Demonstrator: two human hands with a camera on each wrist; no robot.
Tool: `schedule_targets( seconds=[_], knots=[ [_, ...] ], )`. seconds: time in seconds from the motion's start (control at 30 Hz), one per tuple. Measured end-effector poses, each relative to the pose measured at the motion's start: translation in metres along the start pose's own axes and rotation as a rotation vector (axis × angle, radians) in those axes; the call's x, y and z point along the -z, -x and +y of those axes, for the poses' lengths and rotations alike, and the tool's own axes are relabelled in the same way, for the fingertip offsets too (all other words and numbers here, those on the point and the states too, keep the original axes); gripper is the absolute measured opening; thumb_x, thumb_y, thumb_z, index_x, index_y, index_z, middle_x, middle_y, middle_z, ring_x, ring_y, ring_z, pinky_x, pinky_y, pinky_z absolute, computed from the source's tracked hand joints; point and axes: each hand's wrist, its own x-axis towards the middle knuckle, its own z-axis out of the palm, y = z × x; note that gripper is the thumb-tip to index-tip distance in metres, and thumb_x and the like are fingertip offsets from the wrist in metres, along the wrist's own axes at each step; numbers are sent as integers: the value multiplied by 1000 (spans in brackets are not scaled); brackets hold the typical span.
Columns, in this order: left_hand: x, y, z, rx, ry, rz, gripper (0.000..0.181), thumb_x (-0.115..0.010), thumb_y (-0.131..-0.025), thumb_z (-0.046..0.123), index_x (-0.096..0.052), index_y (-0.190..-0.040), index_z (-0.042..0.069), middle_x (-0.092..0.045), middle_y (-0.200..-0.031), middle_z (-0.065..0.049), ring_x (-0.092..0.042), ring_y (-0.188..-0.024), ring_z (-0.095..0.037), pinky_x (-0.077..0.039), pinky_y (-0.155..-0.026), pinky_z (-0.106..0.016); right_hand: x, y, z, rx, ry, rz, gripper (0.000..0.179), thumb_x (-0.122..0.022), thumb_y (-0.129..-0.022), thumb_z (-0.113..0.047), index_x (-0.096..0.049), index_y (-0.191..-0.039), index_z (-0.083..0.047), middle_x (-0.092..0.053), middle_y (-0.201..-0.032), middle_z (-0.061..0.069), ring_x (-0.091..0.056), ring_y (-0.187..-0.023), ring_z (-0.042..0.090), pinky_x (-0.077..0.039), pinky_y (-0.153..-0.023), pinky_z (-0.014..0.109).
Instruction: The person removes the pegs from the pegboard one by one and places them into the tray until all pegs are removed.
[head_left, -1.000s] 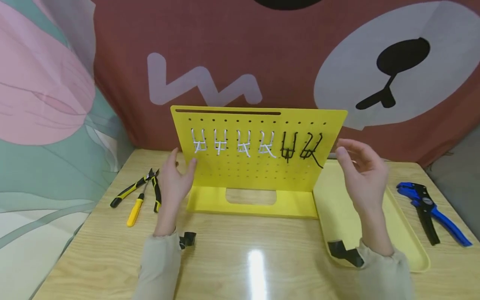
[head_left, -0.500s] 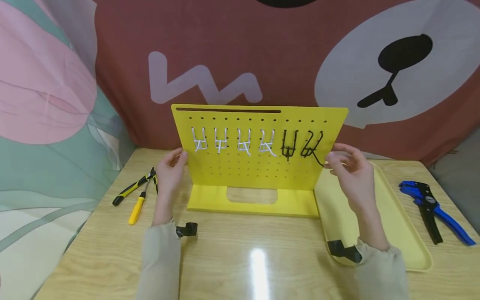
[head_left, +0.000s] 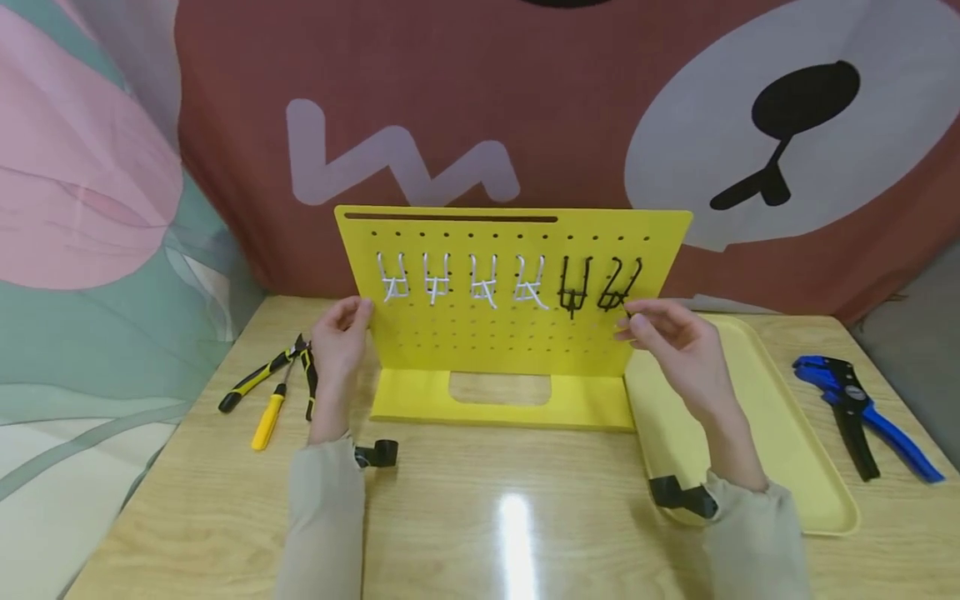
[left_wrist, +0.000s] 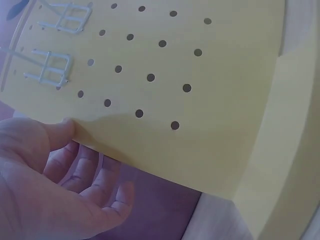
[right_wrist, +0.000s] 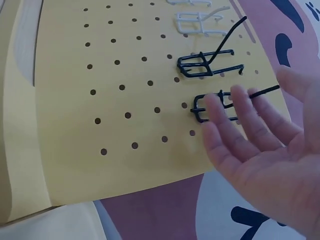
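A yellow pegboard (head_left: 495,333) stands upright on its base. White wire hooks (head_left: 483,283) hang in a row on it, with two black wire hooks at the right end. My left hand (head_left: 339,337) pinches the board's left edge; in the left wrist view the thumb (left_wrist: 61,134) lies on the front face and the fingers curl behind. My right hand (head_left: 678,350) is at the rightmost black hook (head_left: 613,298). In the right wrist view, loosely bent fingers (right_wrist: 255,127) cover part of this hook (right_wrist: 200,110), and its prong points between fingers and thumb, which stand apart.
A pale yellow tray (head_left: 806,467) lies right of the board, partly under my right arm. Blue and black wire strippers (head_left: 855,400) lie beyond it. Left of the board are yellow-black pliers (head_left: 258,379) and a yellow-handled screwdriver (head_left: 268,421). A printed cloth (head_left: 562,125) hangs behind the table.
My left hand has moved in from beside the board and taken its left edge. My right hand has come leftward, from beyond the board's right edge to the rightmost black hook.
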Motion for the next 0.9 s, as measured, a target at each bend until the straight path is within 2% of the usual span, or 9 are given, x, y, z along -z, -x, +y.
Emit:
schedule_targets(
  seconds=[0.2, 0.43, 0.7, 0.9],
  knots=[
    [-3, -1, 2, 8, 11, -7, 33, -64, -93, 30, -67, -113, 4, -63, -96, -4, -55, -86, -9, -43, -78, -22, 1, 1, 3, 45, 7, -4, 22, -55, -97, -5, -62, -111, 10, -71, -98, 2, -68, -86, 15, -52, -75, 22],
    [-3, 1, 2, 14, -3, -11, 33, -63, -93, 32, -67, -113, 5, -63, -98, -5, -55, -88, -10, -42, -79, -24, 0, 0, 10, 139, -113, 24, 22, -54, -96, 2, -59, -111, 17, -72, -97, 5, -69, -87, 15, -53, -76, 25],
    [-1, 1, 1, 22, -19, 2, 34, -63, -93, 34, -67, -113, 6, -64, -96, -4, -56, -87, -11, -42, -79, -24, 3, 1, 12, 100, -41, -23, 17, -61, -92, 1, -66, -106, 9, -72, -96, -2, -68, -89, 13, -51, -79, 21],
    [0, 2, 2, 29, -20, -5, 35, -62, -93, 34, -66, -113, 6, -64, -100, -6, -56, -89, -11, -42, -80, -25, 2, 1, 7, 178, -115, -43, 16, -55, -93, 7, -64, -104, 13, -73, -97, 4, -69, -88, 15, -53, -78, 24]
  ],
)
